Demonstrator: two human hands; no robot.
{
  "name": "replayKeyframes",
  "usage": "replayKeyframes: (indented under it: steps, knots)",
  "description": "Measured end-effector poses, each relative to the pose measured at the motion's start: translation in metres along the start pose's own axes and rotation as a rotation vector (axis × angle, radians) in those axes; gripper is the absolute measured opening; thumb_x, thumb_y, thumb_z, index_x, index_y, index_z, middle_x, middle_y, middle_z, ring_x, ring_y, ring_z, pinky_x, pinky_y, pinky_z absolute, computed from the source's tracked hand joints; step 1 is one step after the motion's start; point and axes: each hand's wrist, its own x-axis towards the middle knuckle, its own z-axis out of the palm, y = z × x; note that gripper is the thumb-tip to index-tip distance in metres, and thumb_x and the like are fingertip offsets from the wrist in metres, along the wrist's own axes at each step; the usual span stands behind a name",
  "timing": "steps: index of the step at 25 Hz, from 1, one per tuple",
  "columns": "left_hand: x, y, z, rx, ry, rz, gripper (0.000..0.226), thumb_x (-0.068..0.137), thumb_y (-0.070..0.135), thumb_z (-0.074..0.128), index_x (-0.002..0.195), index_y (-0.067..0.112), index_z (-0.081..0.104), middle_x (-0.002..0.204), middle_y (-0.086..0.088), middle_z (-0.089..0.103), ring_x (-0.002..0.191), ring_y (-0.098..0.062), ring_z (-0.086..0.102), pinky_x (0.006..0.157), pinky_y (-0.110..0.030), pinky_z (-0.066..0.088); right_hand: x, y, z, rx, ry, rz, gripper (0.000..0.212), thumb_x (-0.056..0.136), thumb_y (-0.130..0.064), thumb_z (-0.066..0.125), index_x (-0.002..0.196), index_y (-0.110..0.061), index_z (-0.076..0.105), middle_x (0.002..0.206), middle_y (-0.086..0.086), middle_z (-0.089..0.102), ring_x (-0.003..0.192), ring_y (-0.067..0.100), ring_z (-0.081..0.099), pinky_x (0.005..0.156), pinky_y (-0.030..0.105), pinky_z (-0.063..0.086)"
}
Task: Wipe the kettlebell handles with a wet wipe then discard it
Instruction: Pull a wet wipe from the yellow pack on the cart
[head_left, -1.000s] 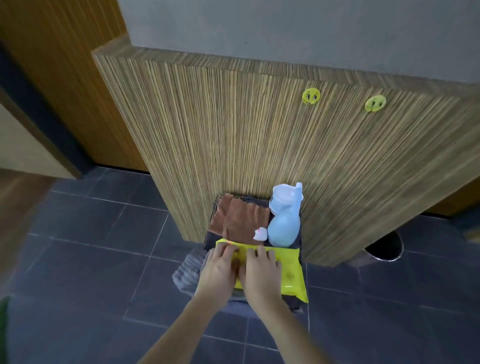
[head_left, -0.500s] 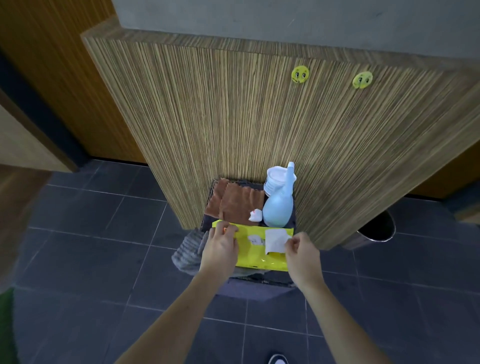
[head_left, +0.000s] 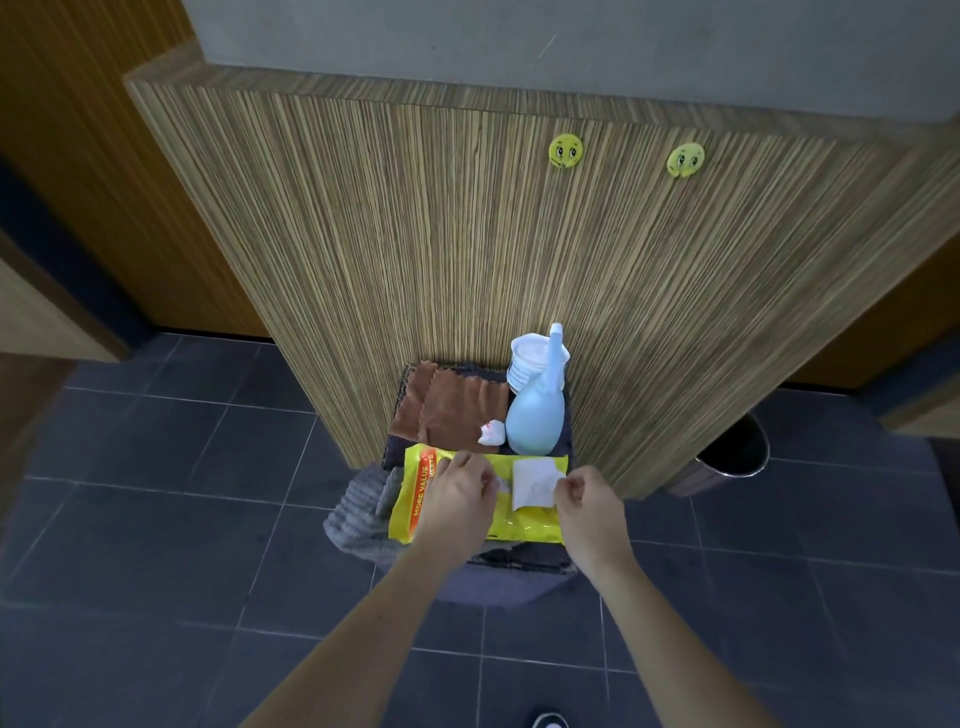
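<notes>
Yellow plastic wet-wipe pack (head_left: 410, 499): L hand (head_left: 457, 501) pins it, R hand (head_left: 584, 499) pinches white flap (head_left: 535, 483) back — pull 1 wipe slowly.

Both forearms are bare right up to the lower edge of the view, with no sleeve showing; the left hand (head_left: 457, 506) and the right hand (head_left: 589, 512) wear no gloves. A shoe (head_left: 550, 720) with a dark upper and white trim shows at the bottom edge.
</notes>
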Motion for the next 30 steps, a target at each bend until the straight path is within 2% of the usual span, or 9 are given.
replayKeyframes:
  steps: [5, 11, 14, 18, 19, 21, 23, 26, 30]
  knots:
    - [0.006, 0.004, -0.028, -0.265, 0.084, -0.187, 0.012, 0.104, 0.012, 0.059, 0.092, 0.014, 0.059, 0.087, 0.004, 0.066, 0.074, -0.014, 0.058, 0.059, -0.024, 0.039, -0.002, -0.005, 0.002, 0.019, 0.005, 0.008, 0.020, 0.107, -0.018, 0.050, 0.100, -0.002, 0.059, 0.084, 0.005, 0.064, 0.068, 0.014, 0.053, 0.054, 0.027, 0.040]
    - [0.015, 0.007, -0.074, -0.471, 0.368, -0.345, 0.009, 0.104, 0.017, 0.061, 0.100, 0.008, 0.062, 0.087, 0.004, 0.066, 0.078, -0.006, 0.060, 0.067, -0.029, 0.043, -0.003, -0.008, 0.005, 0.015, 0.001, 0.021, 0.020, 0.108, -0.020, 0.050, 0.099, -0.005, 0.059, 0.086, 0.006, 0.065, 0.069, 0.017, 0.054, 0.057, 0.034, 0.040]
    - [0.019, 0.010, -0.099, -0.508, 0.370, -0.374, 0.008, 0.102, 0.019, 0.061, 0.099, 0.012, 0.063, 0.089, 0.004, 0.066, 0.078, -0.008, 0.060, 0.066, -0.024, 0.045, -0.006, -0.014, 0.011, 0.016, -0.003, -0.034, 0.020, 0.108, -0.025, 0.050, 0.098, -0.010, 0.060, 0.085, 0.001, 0.065, 0.071, 0.012, 0.057, 0.059, 0.031, 0.041]
    - [0.020, 0.017, -0.114, -0.506, 0.394, -0.385, 0.007, 0.098, 0.021, 0.063, 0.092, 0.016, 0.062, 0.089, 0.004, 0.066, 0.079, -0.014, 0.059, 0.068, -0.033, 0.046, -0.015, -0.019, 0.038, -0.029, -0.103, -0.217, 0.030, 0.109, -0.033, 0.051, 0.088, -0.016, 0.063, 0.071, -0.002, 0.057, 0.060, 0.008, 0.048, 0.054, 0.028, 0.034]
    - [0.019, 0.019, -0.114, -0.501, 0.396, -0.382, 0.007, 0.097, 0.021, 0.063, 0.092, 0.016, 0.061, 0.090, 0.004, 0.066, 0.079, -0.014, 0.060, 0.068, -0.033, 0.046, -0.015, -0.017, 0.046, -0.066, -0.118, -0.289, 0.033, 0.109, -0.036, 0.049, 0.089, -0.016, 0.066, 0.077, -0.004, 0.061, 0.070, 0.006, 0.054, 0.062, 0.029, 0.040]
    - [0.019, 0.023, -0.117, -0.507, 0.393, -0.373, 0.005, 0.096, 0.018, 0.061, 0.092, 0.015, 0.061, 0.090, 0.004, 0.067, 0.076, -0.013, 0.059, 0.066, -0.031, 0.046, -0.015, -0.011, 0.059, -0.258, -0.179, -0.380, 0.047, 0.109, -0.052, 0.038, 0.119, -0.022, 0.072, 0.133, -0.001, 0.067, 0.130, 0.013, 0.056, 0.103, 0.039, 0.046]
    - [0.019, 0.027, -0.117, -0.507, 0.382, -0.364, 0.005, 0.096, 0.015, 0.059, 0.092, 0.014, 0.060, 0.085, 0.003, 0.065, 0.070, -0.013, 0.055, 0.063, -0.030, 0.043, -0.018, -0.003, 0.065, -0.588, -0.300, -0.410, 0.076, 0.102, -0.071, 0.011, 0.160, -0.031, 0.040, 0.175, -0.001, 0.018, 0.163, 0.024, 0.009, 0.131, 0.049, 0.012]
    - [0.019, 0.033, -0.113, -0.544, 0.355, -0.346, 0.006, 0.098, 0.014, 0.055, 0.093, 0.011, 0.057, 0.064, 0.005, 0.062, 0.054, -0.006, 0.048, 0.057, -0.026, 0.042, -0.024, 0.009, 0.069, -0.868, -0.325, -0.530, 0.083, 0.097, -0.075, -0.001, 0.167, -0.031, -0.007, 0.174, 0.003, -0.022, 0.161, 0.033, -0.019, 0.126, 0.053, -0.012]
    - [0.020, 0.047, -0.108, -0.574, 0.309, -0.308, 0.008, 0.103, 0.025, 0.057, 0.098, 0.018, 0.058, 0.077, -0.001, 0.069, 0.064, -0.008, 0.058, 0.059, -0.024, 0.044, -0.020, -0.009, 0.054, -0.754, -0.431, -0.416, 0.097, 0.083, -0.081, -0.005, 0.167, -0.031, -0.008, 0.174, 0.000, -0.021, 0.161, 0.027, -0.021, 0.130, 0.051, -0.009]
